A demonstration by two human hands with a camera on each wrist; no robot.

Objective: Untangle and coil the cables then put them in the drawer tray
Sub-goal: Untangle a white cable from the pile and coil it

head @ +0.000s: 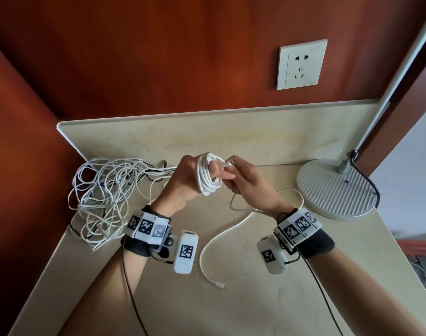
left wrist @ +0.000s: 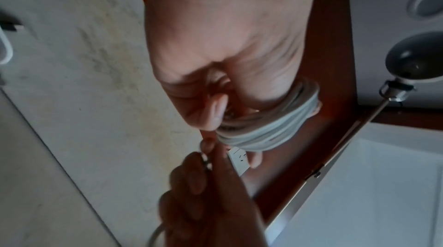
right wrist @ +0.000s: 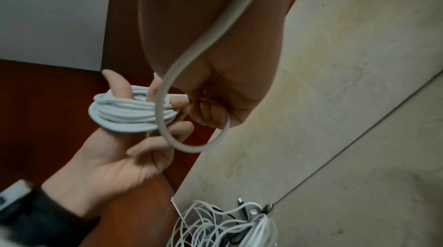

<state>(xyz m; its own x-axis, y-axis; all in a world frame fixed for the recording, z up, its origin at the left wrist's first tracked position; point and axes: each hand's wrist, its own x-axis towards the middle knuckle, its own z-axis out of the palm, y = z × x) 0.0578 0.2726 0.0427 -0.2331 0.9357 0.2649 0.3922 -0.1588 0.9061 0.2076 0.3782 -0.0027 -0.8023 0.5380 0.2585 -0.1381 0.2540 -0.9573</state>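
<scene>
A pale stone counter [head: 255, 299] sits in a corner of red-brown wood panelling, with a white wall socket [head: 301, 64] on the back wall. Above the middle of the counter the left hand [head: 183, 183] is raised with a white coiled cable [head: 208, 175] wound in several turns around its extended fingers. Close beside it the right hand [head: 250, 187] pinches that cable's plug end [head: 225, 164] between thumb and fingertips, just touching the coil; a loose stretch of a white cable [head: 221, 236] drops from this hand, curves across the counter and ends in a small plug toward the front edge. At the counter's left edge, reaching toward the back left corner, lies a tangled pile of cables [head: 105, 197], mostly thin and white with a few dark strands. By the right edge stands a desk lamp's round ribbed base [head: 328, 190], its dark cord running behind it. Both wrists wear bands with black-and-white markers.
</scene>
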